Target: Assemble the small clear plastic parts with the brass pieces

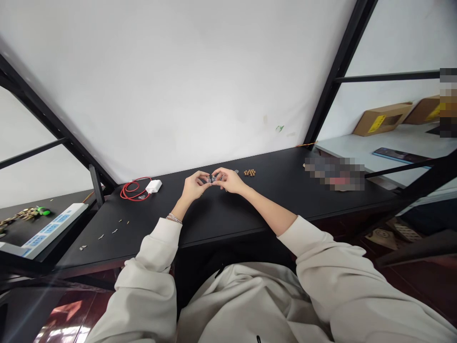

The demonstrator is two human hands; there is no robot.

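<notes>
The left hand and right hand nearly meet above the bench, thumbs and fingers pinched on shiny bits between them; whether these are one piece or two is too small to tell. Good handling here, I judge, means keeping the left pinch steady while the right makes the fine adjustments, with light fingertip pressure, since such small bits could slip. Working low over the bench would help catch a drop. The tan pieces lie just beyond the right hand, best left undisturbed by that wrist.
</notes>
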